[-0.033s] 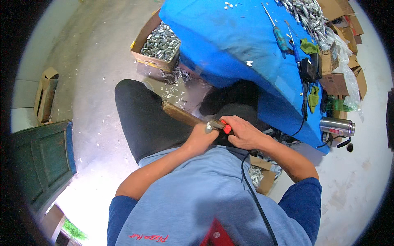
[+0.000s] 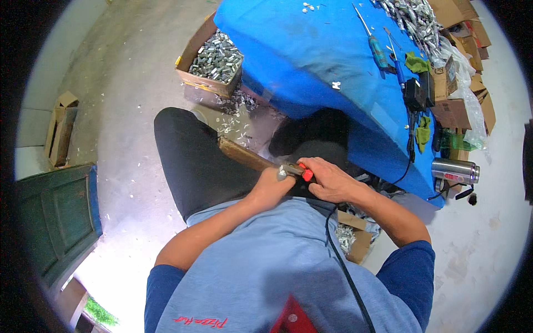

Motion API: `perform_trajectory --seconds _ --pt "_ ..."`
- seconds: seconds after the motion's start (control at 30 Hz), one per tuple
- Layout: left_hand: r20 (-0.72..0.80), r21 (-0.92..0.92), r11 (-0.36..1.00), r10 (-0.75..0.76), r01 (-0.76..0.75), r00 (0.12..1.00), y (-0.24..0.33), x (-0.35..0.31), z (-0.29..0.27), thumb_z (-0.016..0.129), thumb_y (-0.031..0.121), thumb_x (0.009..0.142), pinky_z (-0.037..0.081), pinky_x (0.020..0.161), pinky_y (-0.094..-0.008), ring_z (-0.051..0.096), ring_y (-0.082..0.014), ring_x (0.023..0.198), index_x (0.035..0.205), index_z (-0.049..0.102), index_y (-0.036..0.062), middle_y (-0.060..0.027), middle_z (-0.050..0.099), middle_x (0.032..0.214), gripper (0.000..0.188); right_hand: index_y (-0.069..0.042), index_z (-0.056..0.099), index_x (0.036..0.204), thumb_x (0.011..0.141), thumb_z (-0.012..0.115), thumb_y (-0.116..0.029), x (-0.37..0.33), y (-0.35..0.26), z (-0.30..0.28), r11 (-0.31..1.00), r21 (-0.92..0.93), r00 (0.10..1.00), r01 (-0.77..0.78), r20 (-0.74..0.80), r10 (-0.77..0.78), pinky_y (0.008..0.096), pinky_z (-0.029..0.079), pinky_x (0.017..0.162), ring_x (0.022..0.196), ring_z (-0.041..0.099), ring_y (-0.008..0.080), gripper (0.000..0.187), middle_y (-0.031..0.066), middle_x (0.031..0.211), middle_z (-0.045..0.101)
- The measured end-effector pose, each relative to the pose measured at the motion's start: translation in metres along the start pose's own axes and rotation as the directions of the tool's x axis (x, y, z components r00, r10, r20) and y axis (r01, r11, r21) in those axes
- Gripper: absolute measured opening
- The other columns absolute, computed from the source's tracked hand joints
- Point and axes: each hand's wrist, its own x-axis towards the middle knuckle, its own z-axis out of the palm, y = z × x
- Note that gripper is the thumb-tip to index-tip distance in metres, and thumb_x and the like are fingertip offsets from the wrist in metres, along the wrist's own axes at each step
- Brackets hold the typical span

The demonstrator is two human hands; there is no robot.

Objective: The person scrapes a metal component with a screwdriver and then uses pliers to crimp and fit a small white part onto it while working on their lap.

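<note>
Over my lap, my left hand [image 2: 271,187] is closed, pinching a small grey metal piece [image 2: 282,172] between thumb and fingers. My right hand [image 2: 332,182] wraps round a red-handled tool [image 2: 306,173], its metal end pointing left and meeting that piece. The exact kind of tool is hidden by my fingers. A worn wooden board [image 2: 244,154] lies across my thighs, one end running in under my left hand.
An open carton [image 2: 225,89] full of metal pieces stands ahead, scraps strewn beside it. On the blue-covered table [image 2: 300,55] lie a screwdriver [image 2: 377,53], a metal pile [image 2: 413,22], a black adapter [image 2: 414,95] and a steel flask [image 2: 456,171]. A black cable [image 2: 344,266] hangs down my front.
Both hands keep the same grip and place. The whole view has shifted very slightly; nothing else visibly differs.
</note>
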Motion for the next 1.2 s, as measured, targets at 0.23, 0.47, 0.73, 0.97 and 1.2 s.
perform_trajectory --seconds 0.23,0.47,0.73,0.97,1.2 --pt "0.077 -0.088 0.996 0.034 -0.027 0.996 -0.003 0.002 0.000 0.060 0.024 0.089 0.033 0.047 -0.0274 0.042 -0.0068 0.054 0.075 0.056 0.0068 0.0040 0.047 0.059 0.023 0.001 0.046 0.124 0.074 0.054 -0.007 -0.004 0.000 -0.007 0.998 0.056 0.996 -0.037 0.088 0.032 0.0465 0.042 0.094 0.110 0.052 0.0418 0.052 0.0260 0.112 0.056" --pt "0.154 -0.176 0.984 0.002 0.025 0.988 -0.002 0.001 -0.001 0.059 0.025 0.090 0.029 0.045 -0.0257 0.039 -0.0058 0.051 0.075 0.054 0.0093 0.0046 0.046 0.058 0.023 0.001 0.044 0.122 0.074 0.053 -0.007 -0.005 -0.009 -0.010 0.992 0.106 0.988 -0.075 0.144 0.060 0.0459 0.041 0.095 0.111 0.051 0.0412 0.050 0.0253 0.112 0.054" --pt "0.132 -0.139 0.989 -0.030 0.049 0.991 0.006 0.001 -0.002 0.054 0.017 0.084 0.040 0.056 -0.0310 0.049 -0.0102 0.064 0.082 0.059 -0.0001 -0.0008 0.054 0.068 0.018 0.007 0.045 0.115 0.076 0.055 -0.009 -0.010 -0.011 0.003 0.996 -0.079 0.998 -0.052 -0.034 0.050 0.0483 0.042 0.093 0.106 0.052 0.0441 0.043 0.0286 0.106 0.056" --pt "0.067 -0.123 0.987 0.115 -0.106 0.991 -0.011 0.003 0.001 0.056 0.014 0.087 0.038 0.052 -0.0267 0.045 -0.0059 0.062 0.083 0.060 0.0039 0.0045 0.052 0.067 0.011 0.006 0.045 0.117 0.075 0.056 -0.008 -0.009 -0.015 0.000 0.978 -0.205 0.999 -0.047 -0.008 0.046 0.0479 0.043 0.088 0.100 0.054 0.0422 0.045 0.0265 0.103 0.056" --pt "0.127 -0.090 0.991 0.108 -0.097 0.986 -0.017 0.005 0.002 0.056 0.012 0.086 0.039 0.056 -0.0267 0.045 -0.0057 0.066 0.088 0.060 0.0033 0.0048 0.053 0.072 0.010 0.005 0.045 0.116 0.073 0.057 -0.005 -0.011 -0.008 0.002 0.967 -0.246 0.996 -0.062 0.042 0.075 0.0473 0.043 0.089 0.101 0.053 0.0412 0.045 0.0246 0.102 0.056"
